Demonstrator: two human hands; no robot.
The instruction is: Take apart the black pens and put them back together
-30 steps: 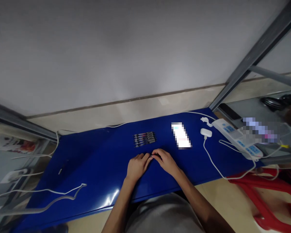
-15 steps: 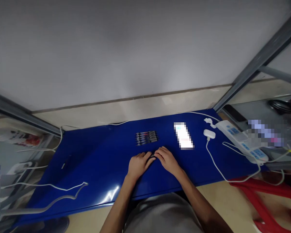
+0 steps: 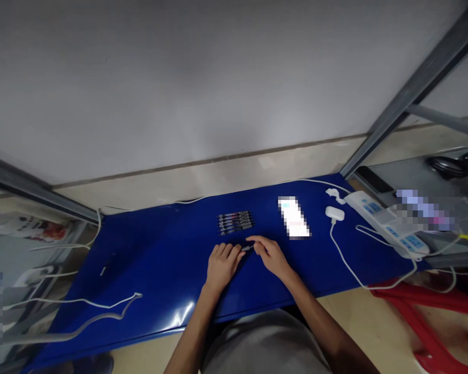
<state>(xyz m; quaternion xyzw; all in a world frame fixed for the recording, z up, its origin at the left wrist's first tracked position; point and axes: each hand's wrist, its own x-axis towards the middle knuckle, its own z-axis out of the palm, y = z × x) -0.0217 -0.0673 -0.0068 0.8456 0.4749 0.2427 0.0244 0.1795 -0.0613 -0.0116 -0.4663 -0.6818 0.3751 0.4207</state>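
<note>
My left hand (image 3: pixel 221 264) is closed round a dark pen (image 3: pixel 246 249), whose end sticks out to the right between the two hands. My right hand (image 3: pixel 271 255) is at that end, its thumb and fingers bent close to the pen tip and its index finger stretched to the left above it. Whether the right fingers touch the pen is too small to tell. Just beyond the hands, several pens (image 3: pixel 234 222) lie side by side in a neat stack of rows on the blue table (image 3: pixel 159 249).
A lit phone (image 3: pixel 294 217) lies right of the pens. Further right are a white earphone case (image 3: pixel 334 213) with a cable and a white power strip (image 3: pixel 390 223). White cables (image 3: pixel 78 297) cross the table's left part. A red stool (image 3: pixel 432 322) stands at lower right.
My right hand has loosened from its closed hold, its index finger now stretched out, and more of the pen's right end shows. My left hand has stayed nearly in place.
</note>
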